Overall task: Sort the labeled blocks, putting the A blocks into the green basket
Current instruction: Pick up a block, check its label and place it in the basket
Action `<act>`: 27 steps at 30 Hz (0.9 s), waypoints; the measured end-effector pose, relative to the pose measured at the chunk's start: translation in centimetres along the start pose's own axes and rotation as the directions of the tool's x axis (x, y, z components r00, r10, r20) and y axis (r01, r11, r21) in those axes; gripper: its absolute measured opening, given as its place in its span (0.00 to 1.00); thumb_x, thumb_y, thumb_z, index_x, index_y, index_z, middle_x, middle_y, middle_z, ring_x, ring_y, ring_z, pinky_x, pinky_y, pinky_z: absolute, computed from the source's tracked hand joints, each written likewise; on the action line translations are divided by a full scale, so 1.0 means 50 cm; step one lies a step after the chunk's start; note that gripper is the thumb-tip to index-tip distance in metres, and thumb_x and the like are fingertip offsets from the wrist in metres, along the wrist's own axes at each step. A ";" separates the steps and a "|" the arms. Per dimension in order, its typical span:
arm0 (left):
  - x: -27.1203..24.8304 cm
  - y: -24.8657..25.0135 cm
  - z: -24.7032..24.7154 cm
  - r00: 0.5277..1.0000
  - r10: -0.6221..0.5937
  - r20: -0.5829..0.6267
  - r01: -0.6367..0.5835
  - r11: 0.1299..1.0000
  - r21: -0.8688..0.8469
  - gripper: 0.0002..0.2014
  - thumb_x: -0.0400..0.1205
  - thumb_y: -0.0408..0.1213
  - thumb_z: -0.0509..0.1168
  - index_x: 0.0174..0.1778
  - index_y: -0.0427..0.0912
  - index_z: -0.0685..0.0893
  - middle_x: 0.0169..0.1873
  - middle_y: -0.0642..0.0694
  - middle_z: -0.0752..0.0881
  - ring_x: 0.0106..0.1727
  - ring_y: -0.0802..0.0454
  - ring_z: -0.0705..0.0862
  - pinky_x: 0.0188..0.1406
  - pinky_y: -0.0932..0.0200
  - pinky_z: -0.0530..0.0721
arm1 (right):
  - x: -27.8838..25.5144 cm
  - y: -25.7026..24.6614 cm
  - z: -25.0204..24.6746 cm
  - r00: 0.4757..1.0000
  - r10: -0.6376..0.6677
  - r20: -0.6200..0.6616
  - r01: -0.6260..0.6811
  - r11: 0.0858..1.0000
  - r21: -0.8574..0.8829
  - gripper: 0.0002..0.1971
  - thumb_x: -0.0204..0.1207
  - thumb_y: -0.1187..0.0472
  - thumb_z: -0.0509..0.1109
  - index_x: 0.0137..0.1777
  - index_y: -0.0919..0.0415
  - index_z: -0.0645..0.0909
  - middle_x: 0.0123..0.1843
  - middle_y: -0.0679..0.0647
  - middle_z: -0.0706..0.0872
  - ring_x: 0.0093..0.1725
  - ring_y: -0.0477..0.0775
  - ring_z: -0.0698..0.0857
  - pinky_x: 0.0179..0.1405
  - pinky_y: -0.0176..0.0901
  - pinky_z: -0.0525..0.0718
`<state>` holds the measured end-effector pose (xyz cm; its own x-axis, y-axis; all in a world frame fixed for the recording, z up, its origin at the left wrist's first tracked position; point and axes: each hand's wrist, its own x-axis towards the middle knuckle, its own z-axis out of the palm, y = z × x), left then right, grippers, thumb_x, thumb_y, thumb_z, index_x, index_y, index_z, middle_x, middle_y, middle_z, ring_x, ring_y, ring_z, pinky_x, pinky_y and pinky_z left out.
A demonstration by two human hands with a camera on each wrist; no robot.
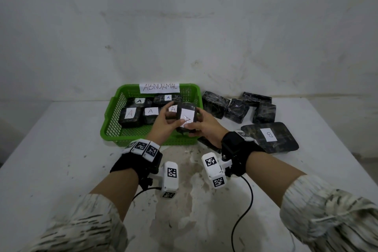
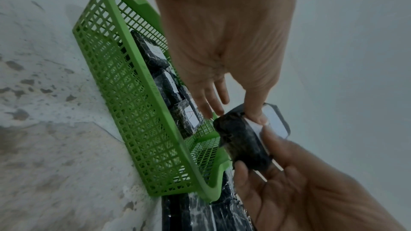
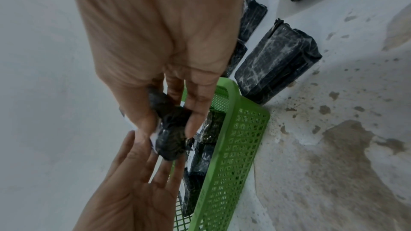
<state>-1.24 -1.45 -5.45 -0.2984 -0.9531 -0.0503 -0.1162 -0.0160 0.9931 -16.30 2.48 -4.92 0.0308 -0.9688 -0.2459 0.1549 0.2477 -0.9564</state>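
A black marbled block with a white A label (image 1: 187, 117) is held in the air over the near right corner of the green basket (image 1: 108, 127). My left hand (image 1: 178, 112) pinches its left side, thumb on the label. My right hand (image 1: 193, 120) grips its right side, thumb on the label's lower edge. Several A blocks (image 1: 131, 113) lie inside the basket. In the left wrist view the left hand (image 2: 238, 115) meets the block (image 2: 242, 140) beside the basket rim (image 2: 155, 94). In the right wrist view the right hand (image 3: 166, 129) pinches the block (image 3: 171, 143).
A larger flat block labeled B (image 1: 270, 137) lies on the white table right of the basket. Several dark blocks with no label showing (image 1: 237, 108) sit against the back wall at right. A paper sign (image 1: 159, 87) hangs on the basket's far rim.
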 end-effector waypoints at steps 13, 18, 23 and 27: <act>-0.006 0.020 0.013 0.997 -0.081 0.004 0.081 0.985 -0.152 0.13 0.85 0.36 0.59 0.64 0.40 0.73 0.46 0.50 0.81 0.47 0.57 0.82 0.39 0.60 0.84 | -0.001 -0.009 0.003 0.983 -0.142 -0.119 0.123 0.980 -0.157 0.15 0.78 0.61 0.71 0.64 0.57 0.79 0.52 0.54 0.80 0.54 0.53 0.80 0.42 0.33 0.76; -0.007 0.019 0.018 0.995 -0.093 0.040 0.098 0.984 -0.150 0.11 0.85 0.34 0.59 0.63 0.42 0.72 0.45 0.50 0.82 0.46 0.57 0.83 0.33 0.65 0.86 | -0.004 -0.015 0.007 0.997 -0.066 -0.050 0.061 0.994 -0.086 0.24 0.80 0.59 0.70 0.74 0.55 0.69 0.54 0.49 0.81 0.52 0.43 0.83 0.38 0.28 0.78; -0.007 0.019 0.012 0.984 -0.167 0.059 0.176 0.958 -0.226 0.05 0.85 0.39 0.58 0.53 0.45 0.76 0.48 0.47 0.83 0.51 0.48 0.84 0.45 0.49 0.85 | -0.003 -0.016 0.009 0.994 -0.086 -0.069 0.078 0.991 -0.107 0.23 0.81 0.61 0.68 0.75 0.60 0.72 0.49 0.47 0.81 0.50 0.46 0.83 0.38 0.29 0.82; -0.008 0.026 0.010 0.987 -0.153 0.051 0.161 0.965 -0.207 0.09 0.84 0.35 0.61 0.59 0.41 0.74 0.46 0.50 0.84 0.45 0.54 0.85 0.41 0.51 0.87 | -0.006 -0.017 0.008 0.996 -0.080 -0.047 0.074 0.991 -0.110 0.25 0.80 0.64 0.69 0.76 0.59 0.71 0.50 0.46 0.82 0.49 0.45 0.83 0.35 0.28 0.81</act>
<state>-1.72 -0.92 -4.17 -0.3247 -0.9228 -0.2073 0.0364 -0.2312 0.9722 -16.03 2.54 -3.95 -0.0285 -0.9840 -0.1761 0.0470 0.1746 -0.9835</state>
